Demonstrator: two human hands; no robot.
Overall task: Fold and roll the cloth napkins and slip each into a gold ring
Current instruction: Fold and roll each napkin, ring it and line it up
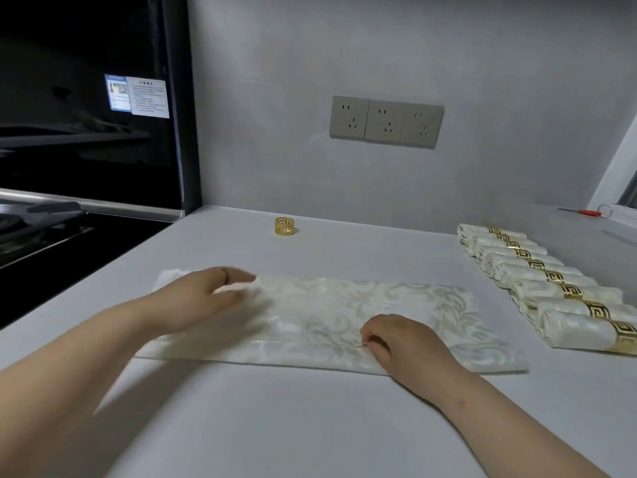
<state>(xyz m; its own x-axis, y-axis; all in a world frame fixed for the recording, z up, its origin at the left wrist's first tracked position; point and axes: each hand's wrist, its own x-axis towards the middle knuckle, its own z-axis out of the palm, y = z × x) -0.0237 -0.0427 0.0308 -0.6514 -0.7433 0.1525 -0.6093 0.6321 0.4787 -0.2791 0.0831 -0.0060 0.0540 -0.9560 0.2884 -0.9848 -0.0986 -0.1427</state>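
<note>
The right hand [396, 336] has its fingers curled, pinching the loose hem of the cream damask napkin [344, 305] near the middle of its near side. The left hand [213, 291], blurred, lies with fingers stretched out flat on the napkin's far left part, pressing rather than gripping. The napkin lies on the white counter [310, 426] as a long band running left to right, with a folded flap along the near edge. I judge it to be in the folding stage, with no rolling begun. Beyond it, well apart towards the wall, one gold ring [284, 228] stands alone on its edge, presumably meant for this piece. To the right, a row of finished rolls [551, 281], about eight, lie side by side, each in its own gold band, so most of the job looks done. What is left is the last fold, the roll and the slip into the ring. Nothing lies between the napkin and the ring, and the nearest finished roll sits close to the napkin's right end, where a careless sweep could nudge it. Further out are a triple wall socket [386, 122], a black hob [34, 232] at the left beneath a black glass panel [86, 150] bearing a label [138, 96], and a red-handled screwdriver [586, 212] at the far right.
</note>
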